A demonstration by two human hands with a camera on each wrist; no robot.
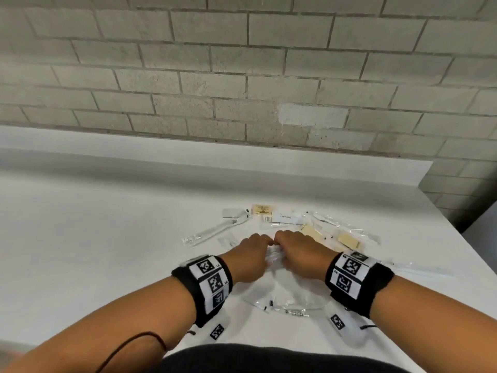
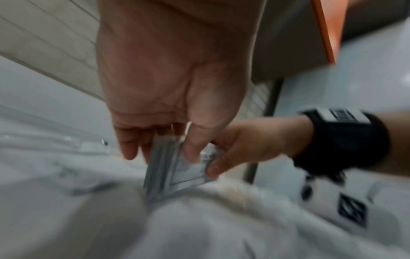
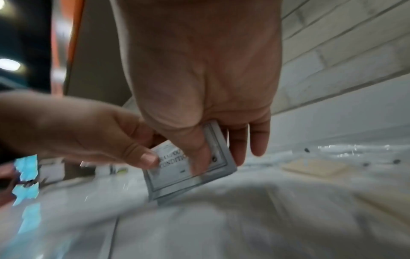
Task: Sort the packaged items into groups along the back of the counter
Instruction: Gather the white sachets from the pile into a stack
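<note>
Both hands meet over the middle of the white counter (image 1: 107, 238). Together they hold a small stack of flat grey-white sachets (image 1: 273, 255). In the left wrist view my left hand (image 2: 164, 154) pinches the sachets (image 2: 164, 177) between thumb and fingers. In the right wrist view my right hand (image 3: 219, 161) grips the same sachets (image 3: 177, 180), thumb on the printed face, which reads shampoo and conditioner. Just beyond my left hand (image 1: 258, 246) and right hand (image 1: 285, 243) lie a wrapped toothbrush (image 1: 212, 232), a cream soap packet (image 1: 262, 210), a toothpaste box (image 1: 286, 216) and cream packets (image 1: 348, 240).
Clear-wrapped items (image 1: 282, 308) lie near the counter's front edge, between my wrists. A grey brick wall (image 1: 242, 76) backs the counter, with a bare strip of counter (image 1: 188, 168) along it. The counter's right edge (image 1: 462, 232) drops off beside the pile.
</note>
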